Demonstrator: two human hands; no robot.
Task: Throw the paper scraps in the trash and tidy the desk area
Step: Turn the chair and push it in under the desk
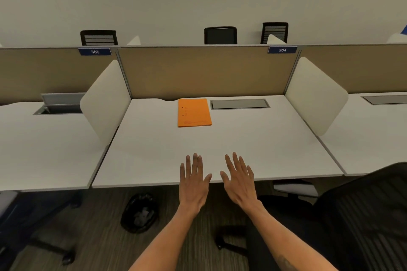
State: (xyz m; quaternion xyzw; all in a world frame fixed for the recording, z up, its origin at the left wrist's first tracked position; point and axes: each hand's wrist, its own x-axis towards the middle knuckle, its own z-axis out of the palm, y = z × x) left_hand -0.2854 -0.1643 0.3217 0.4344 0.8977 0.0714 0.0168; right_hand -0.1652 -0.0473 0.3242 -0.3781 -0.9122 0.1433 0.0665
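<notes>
We hold our left hand [193, 180] and right hand [239, 180] flat over the surface's [264, 143] near edge, fingers spread, gripping nothing. The paper scraps [142, 214] seem to lie crumpled in the trash bin [132, 224] on the floor below (that part looks done). The orange folder [193, 112] sits squared at the back, probably tidied there.

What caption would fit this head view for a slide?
Open left hand and right hand over the desk edge, orange folder farther back, black bin on the floor.
</notes>
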